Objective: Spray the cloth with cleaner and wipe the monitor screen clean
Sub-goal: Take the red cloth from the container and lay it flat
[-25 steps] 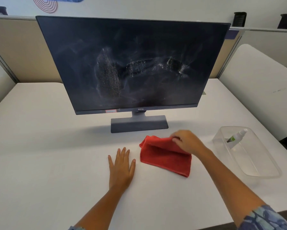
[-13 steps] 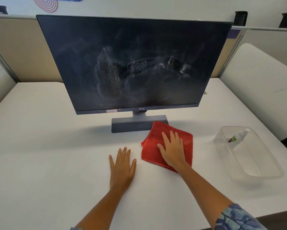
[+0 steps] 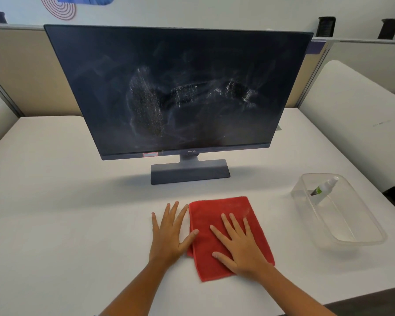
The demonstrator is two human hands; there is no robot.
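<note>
Both forearms come in from the bottom edge.

L hand [image 3: 170, 236]: palm down on the white rectangular table top [image 3: 55, 224], fingers straight and slightly fanned, holding nothing. Its thumb tip lies over the left edge of the folded red terry cloth [image 3: 217, 208].

R hand [image 3: 240, 245]: palm down flat on the cloth, fingers straight and spread, pressing on the fabric w/o any pinch or curl.

Cloth: folded to a rough rectangle, flat on the table and rotated a little. It sits directly in front of the monitor's base and apart from it, w/ bare table between.

Right of the cloth and well apart: a clear rectangular plastic tub [image 3: 363, 239]. Inside it is a small white spray bottle w/ green label [image 3: 326, 185], tilted, cap end up near the tub's far end. Neither hand is touching it.

Further back, centre: a dark-grey flat-panel monitor [image 3: 180, 65] on a flat rectangular grey base [image 3: 189, 173]. The screen is dark, w/ whitish smears and speckles [image 3: 146, 106] across the mid area, heaviest left of centre and again toward the right. There is a small red-edged sticker on the lower bezel, left of the logo.

Behind: beige partition panels, w/ two dark cylindrical objects [image 3: 326, 29] on the ledge at upper right. A neighbouring white desk is at far right.
</note>
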